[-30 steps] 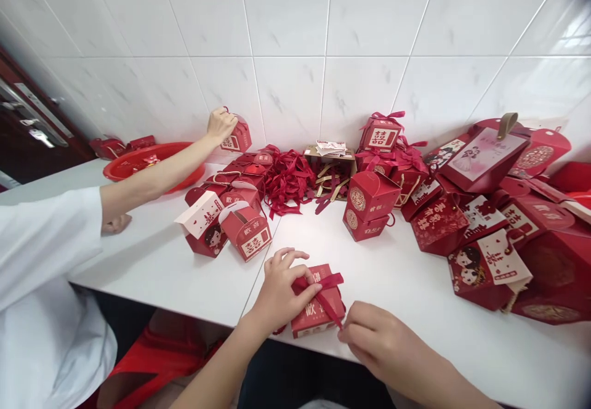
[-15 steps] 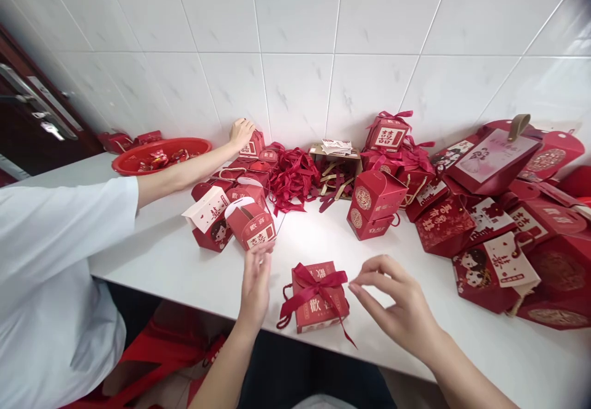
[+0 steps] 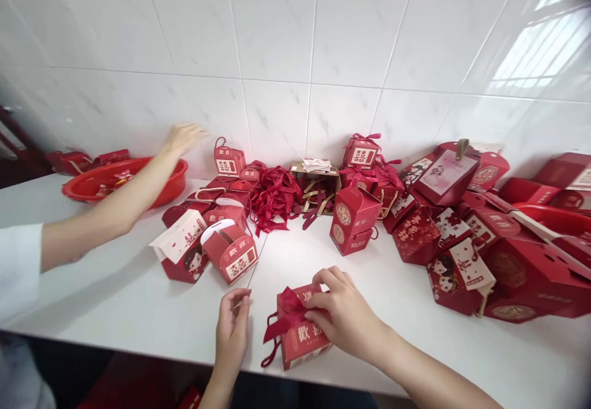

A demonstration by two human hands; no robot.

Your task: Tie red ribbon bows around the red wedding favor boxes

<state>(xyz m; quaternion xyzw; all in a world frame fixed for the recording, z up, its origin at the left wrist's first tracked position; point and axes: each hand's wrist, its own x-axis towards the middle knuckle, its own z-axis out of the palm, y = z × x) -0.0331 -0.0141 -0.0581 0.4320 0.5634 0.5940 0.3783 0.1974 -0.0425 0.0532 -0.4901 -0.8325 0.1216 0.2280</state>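
The right hand (image 3: 344, 313) grips the small red box (image 3: 302, 338) on the table (image 3: 138, 304), fingers clamped over its ribbon (image 3: 286, 316). The left hand (image 3: 233, 332) hovers beside it, fingers loose and apart.

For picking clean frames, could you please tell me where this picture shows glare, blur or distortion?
Head view: window glare on the upper-right tiles; the co-worker's hand is motion-blurred; their lines bow from the wide lens; the right hand and box are sharp.

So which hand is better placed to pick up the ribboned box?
Probably right: the right hand lies on the ribboned box, fingers at its bow; the left hand hovers open beside it, not touching.
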